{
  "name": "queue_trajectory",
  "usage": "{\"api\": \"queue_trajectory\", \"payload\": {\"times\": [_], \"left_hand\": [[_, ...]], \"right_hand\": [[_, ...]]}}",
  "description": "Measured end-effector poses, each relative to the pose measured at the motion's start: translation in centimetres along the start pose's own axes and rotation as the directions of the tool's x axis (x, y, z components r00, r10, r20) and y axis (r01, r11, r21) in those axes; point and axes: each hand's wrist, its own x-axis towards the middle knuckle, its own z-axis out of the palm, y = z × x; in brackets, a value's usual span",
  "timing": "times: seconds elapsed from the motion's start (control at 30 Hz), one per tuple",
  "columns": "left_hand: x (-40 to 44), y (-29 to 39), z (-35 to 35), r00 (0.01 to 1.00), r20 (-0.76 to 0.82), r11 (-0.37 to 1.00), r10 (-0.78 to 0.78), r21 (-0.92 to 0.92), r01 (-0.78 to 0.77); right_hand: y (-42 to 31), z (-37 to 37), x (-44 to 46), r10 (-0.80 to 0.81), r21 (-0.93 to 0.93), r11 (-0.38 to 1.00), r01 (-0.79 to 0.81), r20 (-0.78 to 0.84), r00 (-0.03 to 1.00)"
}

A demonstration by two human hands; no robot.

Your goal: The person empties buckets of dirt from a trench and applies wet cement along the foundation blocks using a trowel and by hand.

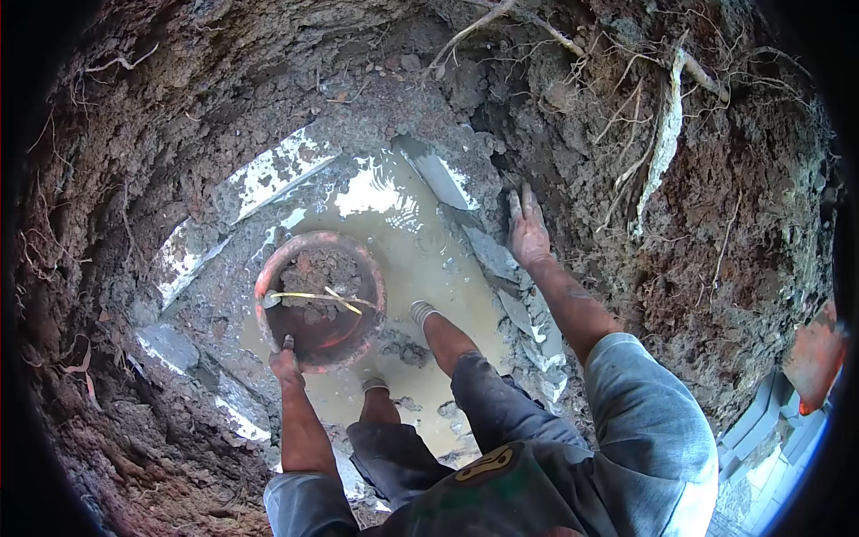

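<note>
My left hand (285, 362) is closed on the near rim of a round reddish bucket (379, 295), its thumb showing over the edge. Dark mud (318, 273) lies inside the bucket, and a yellow strap (313, 296) stretches across its mouth. To the right, my right hand (528, 225) rests against the muddy wall of the pit, its fingers stretched out and pointing up and away, with nothing visible in it. The bucket stands at the left side of the murky water (438, 277).
My feet are in the water at the pit's bottom. Pale slabs (282, 170) ring the water, with more (497, 251) beside my right arm. Roots (664, 134) hang from the upper right wall. A reddish object (814, 358) and grey blocks (761, 416) are at far right.
</note>
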Motion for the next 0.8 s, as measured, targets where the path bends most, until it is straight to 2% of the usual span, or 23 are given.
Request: {"api": "queue_trajectory", "payload": {"times": [0.03, 0.13, 0.17, 0.2, 0.23, 0.27, 0.33, 0.37, 0.4, 0.43, 0.53, 0.57, 0.6, 0.67, 0.7, 0.73, 0.77, 0.8], "left_hand": [[0.1, 0.1, 0.3, 0.999, 0.018, 1.000, 0.029, 0.005, -0.029], [-2.9, 3.2, 1.5, 0.996, -0.033, 0.996, -0.089, -0.026, 0.088], [-3.3, 3.7, 1.8, 0.996, -0.019, 0.996, -0.086, -0.038, 0.085], [-3.6, 4.0, 1.8, 0.996, -0.011, 0.995, -0.084, -0.048, 0.083], [-3.7, 4.2, 1.7, 0.997, -0.002, 0.995, -0.081, -0.051, 0.080], [-3.5, 4.3, 1.7, 0.996, -0.027, 0.995, -0.088, -0.053, 0.086], [-3.3, 3.8, 1.6, 0.991, -0.068, 0.993, -0.113, -0.046, 0.110], [-2.7, 3.2, 1.7, 0.994, -0.071, 0.996, -0.085, -0.005, 0.085], [-1.8, 2.3, 1.4, 0.995, -0.077, 0.998, -0.058, 0.029, 0.060], [-1.4, 1.8, 1.2, 0.996, -0.083, 0.997, -0.032, 0.069, 0.037], [-1.1, 0.9, 1.0, 0.999, -0.040, 0.996, -0.028, -0.081, 0.025], [-1.2, 1.0, 1.2, 0.999, -0.038, 0.996, -0.006, -0.094, 0.002], [-1.5, 1.1, 1.3, 0.999, -0.039, 0.994, 0.016, -0.104, -0.020], [-1.6, 1.7, 1.5, 0.998, -0.063, 0.997, 0.009, -0.073, -0.013], [-1.7, 2.2, 1.7, 0.996, -0.087, 0.999, -0.030, -0.028, 0.028], [-2.0, 2.4, 1.5, 0.991, -0.110, 0.997, -0.070, 0.018, 0.072], [-1.8, 2.2, 1.4, 0.996, -0.080, 0.999, -0.038, -0.013, 0.037], [-2.0, 2.5, 1.5, 0.997, -0.079, 1.000, -0.021, 0.000, 0.021]], "right_hand": [[-0.5, 0.3, 0.3, 0.060, 0.038, 0.998, -0.055, -0.137, 0.989], [-0.5, 2.6, 1.7, 0.071, -0.166, 0.983, -0.076, -0.037, 0.997], [0.0, 4.2, 3.2, 0.007, -0.083, 0.996, -0.018, -0.131, 0.991], [-0.5, 3.3, 5.3, 0.109, -0.060, 0.993, -0.104, 0.084, 0.990], [-1.8, 1.0, 7.5, 0.205, -0.056, 0.979, -0.197, 0.299, 0.932], [-2.7, -0.8, 8.6, 0.290, -0.076, 0.953, -0.292, 0.501, 0.816], [-2.2, -1.2, 7.0, 0.167, -0.070, 0.986, -0.153, 0.288, 0.943], [-2.0, -0.7, 6.3, 0.171, 0.093, 0.980, -0.174, 0.046, 0.984], [-2.1, -0.6, 6.1, 0.194, 0.255, 0.956, -0.141, -0.195, 0.962], [-3.1, -1.8, 6.1, 0.134, 0.291, 0.954, -0.070, -0.203, 0.970], [-6.1, -3.2, 10.2, 0.306, 0.289, 0.902, -0.320, 0.095, 0.947], [-6.4, -2.1, 12.1, 0.317, 0.276, 0.895, -0.349, 0.156, 0.936], [-7.0, -0.5, 13.4, 0.320, 0.238, 0.915, -0.326, 0.065, 0.945], [-5.7, 2.5, 16.8, 0.347, 0.194, 0.908, -0.373, 0.153, 0.925], [-4.6, 2.3, 17.5, 0.122, -0.079, 0.991, -0.105, 0.267, 0.956], [-5.3, 0.3, 16.6, 0.205, 0.003, 0.977, -0.213, 0.247, 0.947], [-6.2, -1.8, 15.7, 0.287, 0.090, 0.945, -0.313, 0.226, 0.931], [-7.1, -3.3, 14.3, 0.299, 0.108, 0.940, -0.323, 0.194, 0.934]]}}
